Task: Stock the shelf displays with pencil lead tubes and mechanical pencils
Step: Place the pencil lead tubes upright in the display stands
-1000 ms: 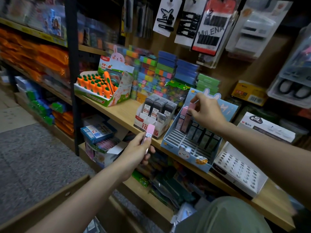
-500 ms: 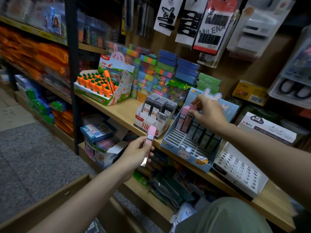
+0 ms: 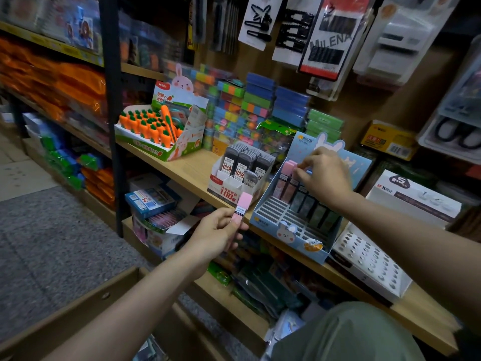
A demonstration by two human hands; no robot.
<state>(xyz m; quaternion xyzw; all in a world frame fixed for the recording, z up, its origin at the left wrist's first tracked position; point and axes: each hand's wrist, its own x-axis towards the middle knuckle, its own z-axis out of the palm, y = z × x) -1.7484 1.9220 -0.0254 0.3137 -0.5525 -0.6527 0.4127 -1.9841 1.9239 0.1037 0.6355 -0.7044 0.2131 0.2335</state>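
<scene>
Pinching pink lead tube (image 3: 240, 210) upright between thumb and curled fingers of left hand (image 3: 218, 231), before shelf edge (image 3: 187, 171). Right hand (image 3: 324, 173): fingertips curled onto tops of pink tubes (image 3: 286, 178) at back row of blue bunny display box (image 3: 291, 220); slots nearer front vacant.

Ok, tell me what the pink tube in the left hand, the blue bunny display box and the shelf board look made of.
Pink lead tube: apparently smooth plastic with a paper label band, pinched by the left hand.
Blue bunny display box: looks like printed cardboard, with folded edges and die-cut slots.
Shelf board: wood or wood-look laminate, pale grain, matte.
</scene>
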